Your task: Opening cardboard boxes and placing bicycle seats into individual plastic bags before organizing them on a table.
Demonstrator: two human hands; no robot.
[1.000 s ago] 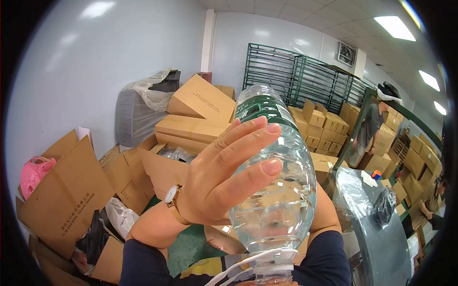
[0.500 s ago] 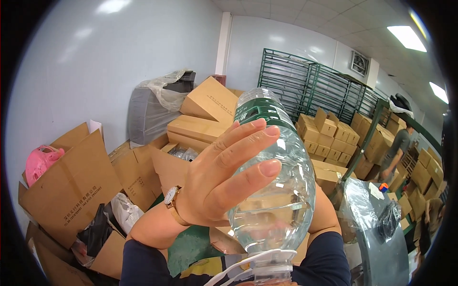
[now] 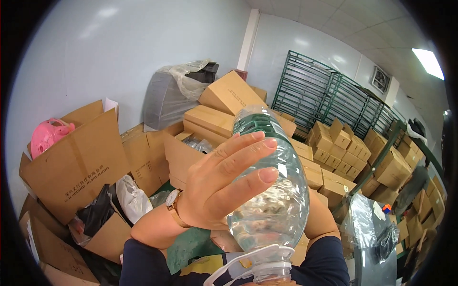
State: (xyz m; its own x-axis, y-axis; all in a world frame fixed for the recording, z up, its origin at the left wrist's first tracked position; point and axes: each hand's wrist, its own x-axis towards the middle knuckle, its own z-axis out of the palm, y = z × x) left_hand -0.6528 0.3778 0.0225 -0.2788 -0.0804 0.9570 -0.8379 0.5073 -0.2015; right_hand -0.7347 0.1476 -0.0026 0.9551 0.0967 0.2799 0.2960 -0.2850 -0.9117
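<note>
Slanting bottle: large, clear, ribbed plastic (image 3: 279,202), just right of the left hand, its green label band (image 3: 257,124) beyond the fingertips and its neck (image 3: 272,271) turned back toward the wearer.
Left hand: (image 3: 224,178) fingers straight and parted, reaching over the bottle's left side; whether it grips cannot be told.
Right hand: hidden behind the bottle, so its hold cannot be told; the right forearm (image 3: 325,217) shows beside it.
Wristwatch: gold-toned (image 3: 172,199), on the left wrist.
White handle: (image 3: 229,267) looped at the neck, below the left hand.
Open carton: (image 3: 78,164) well left of the left hand, a pink plastic container (image 3: 50,137) at its far side.
Green rack: (image 3: 329,90) far beyond both hands.
Grey table: (image 3: 369,233) right of the right forearm, with clear plastic sheeting (image 3: 360,209) on it.
</note>
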